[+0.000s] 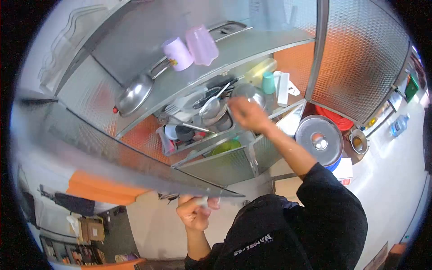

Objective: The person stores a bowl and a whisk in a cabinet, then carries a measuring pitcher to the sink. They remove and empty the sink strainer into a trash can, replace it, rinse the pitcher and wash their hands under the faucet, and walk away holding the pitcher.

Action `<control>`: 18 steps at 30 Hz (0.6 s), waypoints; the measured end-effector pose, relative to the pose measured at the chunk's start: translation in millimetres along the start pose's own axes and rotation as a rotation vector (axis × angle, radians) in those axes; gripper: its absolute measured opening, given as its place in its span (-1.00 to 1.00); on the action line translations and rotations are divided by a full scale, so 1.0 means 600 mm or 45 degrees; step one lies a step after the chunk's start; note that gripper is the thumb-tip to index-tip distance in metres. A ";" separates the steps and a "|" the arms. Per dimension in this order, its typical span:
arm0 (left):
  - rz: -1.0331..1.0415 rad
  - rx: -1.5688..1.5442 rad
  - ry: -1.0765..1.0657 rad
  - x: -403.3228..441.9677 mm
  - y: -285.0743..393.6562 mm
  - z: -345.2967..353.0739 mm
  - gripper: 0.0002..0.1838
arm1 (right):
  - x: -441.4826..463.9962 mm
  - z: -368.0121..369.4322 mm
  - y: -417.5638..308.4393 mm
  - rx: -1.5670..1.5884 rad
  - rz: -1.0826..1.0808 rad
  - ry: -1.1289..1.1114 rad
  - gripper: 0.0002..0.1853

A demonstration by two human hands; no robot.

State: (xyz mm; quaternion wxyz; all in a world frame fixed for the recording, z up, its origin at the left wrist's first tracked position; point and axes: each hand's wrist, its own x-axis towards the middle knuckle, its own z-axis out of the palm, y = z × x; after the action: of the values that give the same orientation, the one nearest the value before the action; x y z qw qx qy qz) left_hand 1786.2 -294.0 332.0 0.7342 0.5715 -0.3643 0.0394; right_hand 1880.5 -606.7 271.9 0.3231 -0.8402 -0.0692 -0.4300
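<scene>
My left hand [194, 214] is closed on the lower edge of a cabinet door [148, 173], which stands swung out and is blurred. My right hand [249, 115] reaches into the cabinet's middle shelf, in front of a round shiny metal bowl or lid [250, 92]. Motion smears its fingers, so I cannot make out whether they hold anything. Just left of it lie a strainer [209, 108] and several other utensils, among them a slotted spatula [172, 110]. A teal cup [268, 83] and a yellowish container [261, 69] stand behind to the right.
On the upper shelf are a lidded metal pan [136, 95], a lilac mug [177, 54] and a pink plastic jug [202, 45]. Another textured-glass door [362, 63] stands open at right. Below it sit a large lidded pot [319, 140] and a small metal pot [358, 141].
</scene>
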 end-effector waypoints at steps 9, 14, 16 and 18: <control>0.273 0.529 -0.270 0.199 -0.109 0.110 -0.82 | 0.325 -0.376 0.268 -0.457 0.598 0.842 -0.31; 0.378 0.657 -0.325 0.283 -0.181 0.114 -0.71 | 0.323 -0.380 0.252 -0.456 0.661 0.536 -0.53; 0.343 0.654 -0.364 0.307 -0.196 0.112 -0.66 | 0.287 -0.363 0.148 -0.794 0.651 0.567 -0.52; 0.312 0.610 -0.387 0.317 -0.215 0.109 -0.60 | 0.251 -0.374 0.112 -0.777 0.519 0.606 -0.57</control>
State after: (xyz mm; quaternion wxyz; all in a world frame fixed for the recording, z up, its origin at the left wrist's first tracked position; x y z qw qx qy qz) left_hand 1954.4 -463.5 342.9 0.5054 0.6795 -0.5166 0.1264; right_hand 1848.3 -818.9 449.2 0.1452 -0.7712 0.3047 -0.5398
